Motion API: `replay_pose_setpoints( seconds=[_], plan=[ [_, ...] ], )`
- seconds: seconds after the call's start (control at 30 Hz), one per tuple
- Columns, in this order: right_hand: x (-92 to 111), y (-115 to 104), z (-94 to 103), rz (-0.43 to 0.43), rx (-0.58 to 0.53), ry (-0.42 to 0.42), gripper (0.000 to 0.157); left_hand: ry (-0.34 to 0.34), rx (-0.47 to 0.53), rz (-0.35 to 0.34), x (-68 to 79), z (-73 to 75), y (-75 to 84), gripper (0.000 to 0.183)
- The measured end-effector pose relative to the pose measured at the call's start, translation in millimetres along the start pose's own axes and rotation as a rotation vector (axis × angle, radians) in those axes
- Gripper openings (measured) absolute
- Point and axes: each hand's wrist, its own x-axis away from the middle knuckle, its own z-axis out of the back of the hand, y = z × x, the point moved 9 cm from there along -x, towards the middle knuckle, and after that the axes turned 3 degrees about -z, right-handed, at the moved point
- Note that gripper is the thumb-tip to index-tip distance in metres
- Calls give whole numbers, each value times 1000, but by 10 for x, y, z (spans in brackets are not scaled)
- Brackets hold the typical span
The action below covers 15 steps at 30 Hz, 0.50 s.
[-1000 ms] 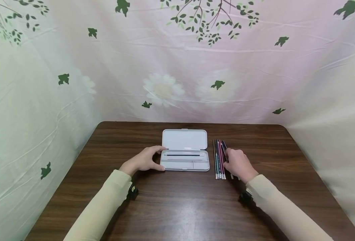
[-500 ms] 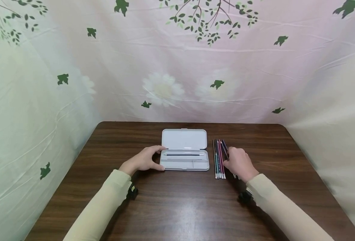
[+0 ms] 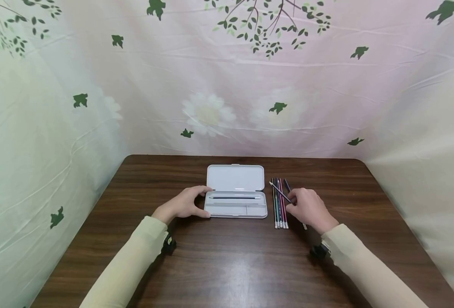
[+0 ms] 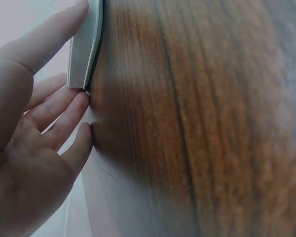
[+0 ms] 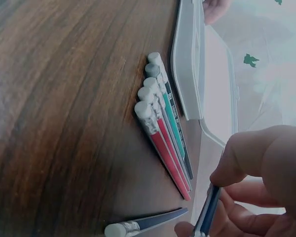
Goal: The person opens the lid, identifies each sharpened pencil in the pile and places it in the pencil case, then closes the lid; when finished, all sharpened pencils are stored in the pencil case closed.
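Observation:
An open white pencil case [image 3: 227, 210] lies on the table, its lid [image 3: 235, 178] folded back. One dark pencil [image 3: 234, 198] lies in its long rear compartment. My left hand [image 3: 184, 203] holds the case's left end, thumb at the front corner and fingers toward the back. To the right, my right hand [image 3: 308, 208] pinches a dark blue pencil [image 3: 281, 193] between thumb and fingers, slanted above a row of pencils. Those pencils [image 3: 279, 214], black, teal and red among them, lie side by side with white erasers toward me. Another dark pencil [image 5: 148, 221] lies apart, under the right hand.
The brown wood-grain table [image 3: 227, 265] has rounded far corners. A pale cloth [image 3: 231, 77] with printed leaves, birds and flowers hangs behind and on both sides. Each wrist carries a small black camera [image 3: 168, 244] close above the table.
My right hand has picked up a dark blue pencil from the right of the row and turned it, so its pale end points up-left over the row. The left hand stays put.

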Motion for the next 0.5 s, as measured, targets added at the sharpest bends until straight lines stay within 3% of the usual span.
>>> replay_pose_setpoints(
  seconds=[0.23, 0.5],
  plan=[
    [14, -121, -21, 98, -7, 24, 13, 1, -18, 12, -16, -4, -48, 87],
    [-2, -310, -79, 204, -6, 23, 19, 0, -14, 3, -13, -13, -34, 88]
  ],
)
